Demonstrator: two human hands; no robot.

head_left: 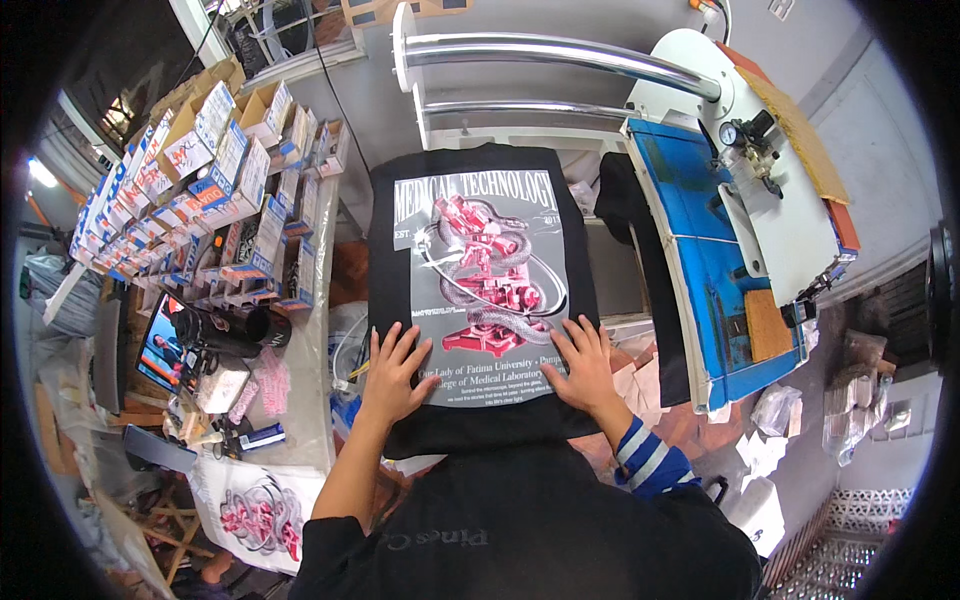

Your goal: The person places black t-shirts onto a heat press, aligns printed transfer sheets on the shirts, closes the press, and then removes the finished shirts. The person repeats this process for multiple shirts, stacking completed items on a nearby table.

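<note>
A black shirt [393, 250] lies spread in front of me, its lower part hanging toward my body. On it sits a large grey print [428, 290] with a red microscope design and white lettering. My left hand [398, 372] rests flat on the print's lower left edge, fingers spread. Against the lower right edge lies my right hand [583, 368], also flat with fingers apart. Neither hand holds anything. A blue sleeve with pale stripes [648, 455] covers my right forearm. What supports the shirt is mostly hidden under it.
Right of the shirt stands a press machine with a blue platen [690, 200], a gauge [730, 133] and chrome bars [560, 58] across the back. At left, stacked cardboard boxes [215, 160], a lit tablet [163, 345] and a printed sheet [250, 510] crowd a table. Plastic packs [855, 400] lie at right.
</note>
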